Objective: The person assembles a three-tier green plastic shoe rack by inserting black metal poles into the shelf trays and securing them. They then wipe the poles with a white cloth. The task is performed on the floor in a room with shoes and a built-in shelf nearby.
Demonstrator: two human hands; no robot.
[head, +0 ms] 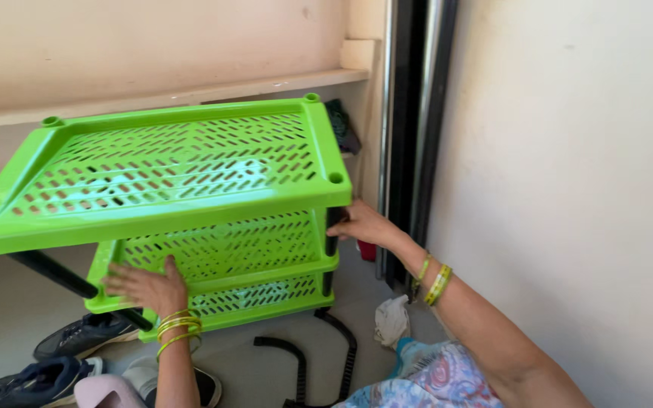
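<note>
**Two hands on a tilted green rack**

Two hands of yours steady a bright green plastic rack (190, 204) with three slotted shelves, which fills the picture from nine o'clock to the centre and leans, its top shelf sloping down toward you on the left. Your left hand (145, 287), at about seven o'clock, lies flat and spread on the front rim of the middle shelf, fingers open, pressing rather than gripping. Your right hand (364, 224), just right of centre near three o'clock, curls around the black corner post (332, 249) beneath the top shelf, fingers closed on it. Another black post (62, 276) juts out slanting at eight o'clock under the top shelf.

On the floor at seven o'clock lie dark sneakers (54, 355). Two black curved strips (319, 355) rest at six o'clock, just below the rack's bottom shelf. A crumpled white cloth (392, 319) sits at five o'clock, beside dark upright poles (417, 113) rising toward one o'clock.
</note>
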